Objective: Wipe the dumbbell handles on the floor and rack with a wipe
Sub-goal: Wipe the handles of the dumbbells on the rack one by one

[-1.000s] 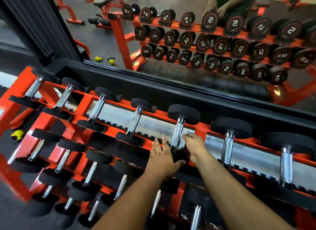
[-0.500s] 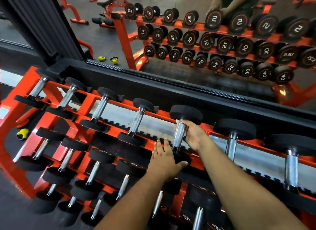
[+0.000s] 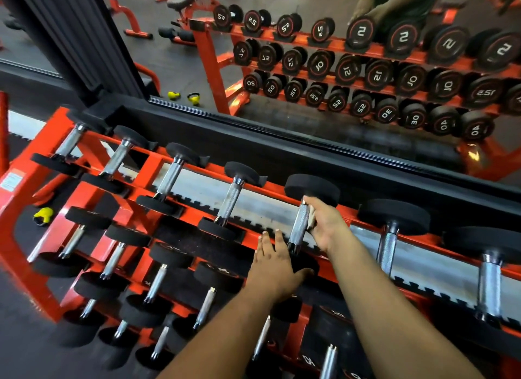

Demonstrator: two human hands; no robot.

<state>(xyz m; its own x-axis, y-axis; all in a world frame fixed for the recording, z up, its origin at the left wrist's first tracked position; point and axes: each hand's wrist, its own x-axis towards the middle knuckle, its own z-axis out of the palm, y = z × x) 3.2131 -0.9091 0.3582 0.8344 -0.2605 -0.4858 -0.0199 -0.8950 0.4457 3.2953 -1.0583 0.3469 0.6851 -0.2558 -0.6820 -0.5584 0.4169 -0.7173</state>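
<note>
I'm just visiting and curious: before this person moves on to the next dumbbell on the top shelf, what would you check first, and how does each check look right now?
1. Wipe in contact with the dumbbell handle: ok, the right hand presses it against the handle's side.
2. Dumbbell steadied: ok, the left hand lies flat on its near head.
3. Whole handle wiped, far side included: cannot tell.
4. Dumbbell seated on the orange rack: ok, both heads rest on the rails.
5. Next dumbbell to the right free to reach: ok, nothing covers its handle.
6. Wipe still clean enough: cannot tell, mostly hidden by the hand.
</note>
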